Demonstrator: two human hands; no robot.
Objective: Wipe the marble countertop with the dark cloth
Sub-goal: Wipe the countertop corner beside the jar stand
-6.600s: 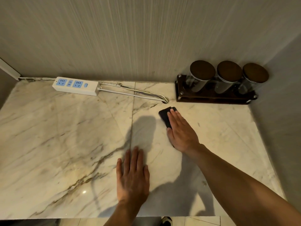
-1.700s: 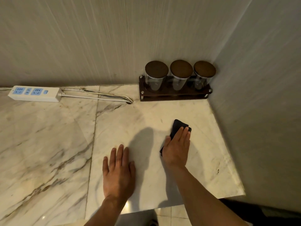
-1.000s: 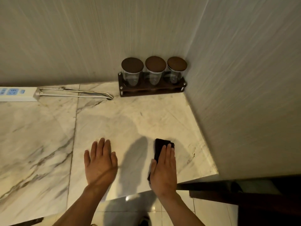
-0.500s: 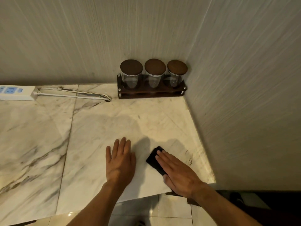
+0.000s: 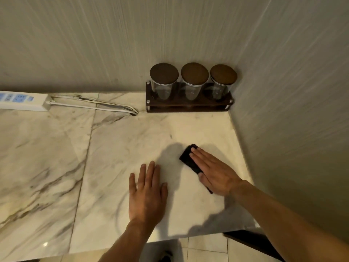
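Note:
The white marble countertop (image 5: 117, 148) with grey veins fills the lower view. A small dark folded cloth (image 5: 188, 159) lies flat on it, near the right wall. My right hand (image 5: 213, 171) presses on the cloth with fingers straight and together, covering most of it; only its far-left corner and a bit near my wrist show. My left hand (image 5: 148, 193) rests flat on the bare marble, palm down, fingers spread, a short way left of the cloth and holding nothing.
A dark wooden rack (image 5: 188, 106) with three lidded glass jars (image 5: 194, 80) stands in the back right corner. A white power strip (image 5: 22, 101) and its cable (image 5: 94, 104) lie along the back wall. The wall (image 5: 292, 129) bounds the right side; tiled floor (image 5: 204, 248) shows beyond the front edge.
My right hand has slid the cloth away from the front edge, toward the back and slightly right. My left hand stays flat on the marble, now closer to the edge in view.

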